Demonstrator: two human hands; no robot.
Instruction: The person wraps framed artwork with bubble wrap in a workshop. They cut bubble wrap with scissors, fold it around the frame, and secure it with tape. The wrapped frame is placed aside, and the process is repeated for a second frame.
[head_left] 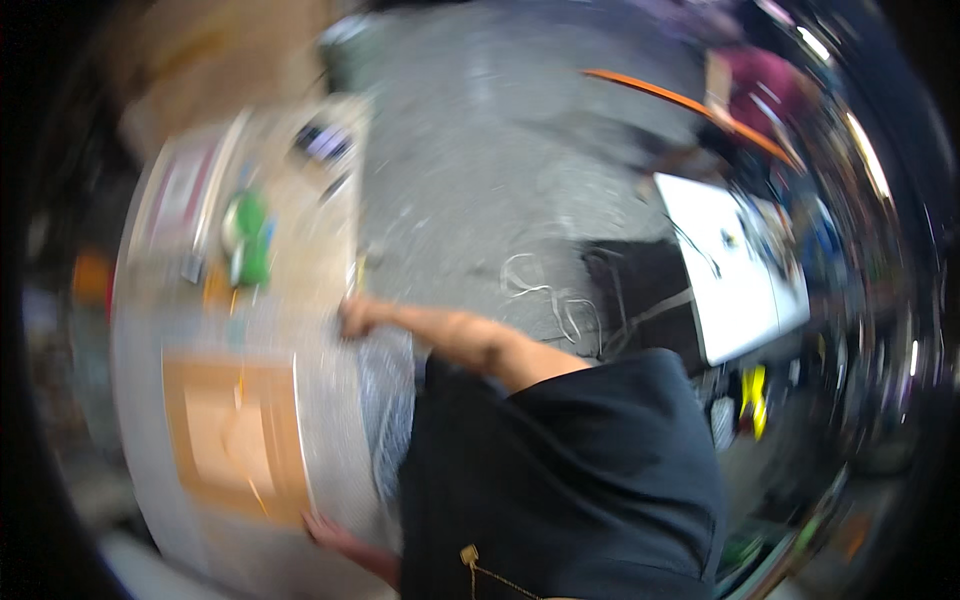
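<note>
A framed picture with an orange-brown border and paler middle lies on a table to the left, with an orange cord across it. Clear bubble wrap spreads around it and hangs over the table's near side. My right hand is closed at the upper corner of the wrap, by the table edge, gripping it; motion blurs the fingers. Lower down, my left hand rests with its fingers stretched out at the picture's lower right corner. My dark clothing covers the lower middle of the view.
On the table lie a green tape dispenser, a dark item and another framed piece. A white cord trails over the grey floor. To the right are a white-topped table and a person by an orange strip.
</note>
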